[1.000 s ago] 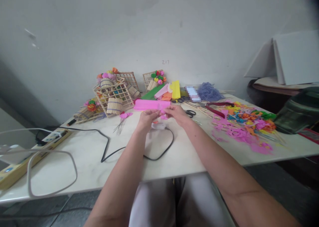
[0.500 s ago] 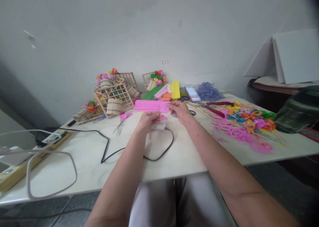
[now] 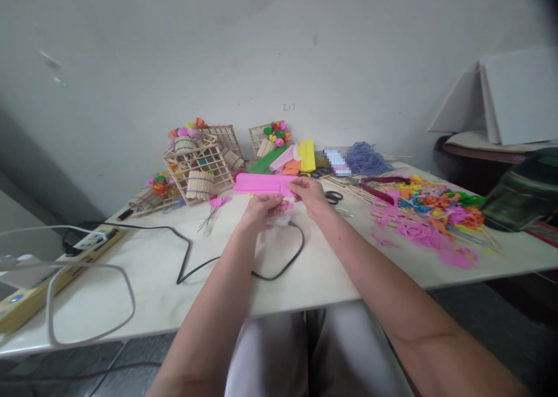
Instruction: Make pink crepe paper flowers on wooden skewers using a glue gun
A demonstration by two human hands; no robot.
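Note:
My left hand is closed in a pinch above the table. My right hand pinches close beside it, slightly higher. Between the fingertips shows a small piece of pink crepe paper, hard to separate from the flat pink crepe paper strip lying behind. Whatever else the left fingertips hold is too small to make out. Under the hands lies a white device with a black cord, partly hidden by my left hand. Black-handled scissors rest just right of my right hand.
Stick lattice baskets with paper flowers stand at back left. Pink petals on wires lie in front. Purple yarn, red-handled pliers, colourful paper scraps and a green jar are rightward. A power strip lies left.
My right hand drew away up and to the right half a second ago, with pink paper at its fingertips, and is now back close to my left hand. The left hand has barely moved.

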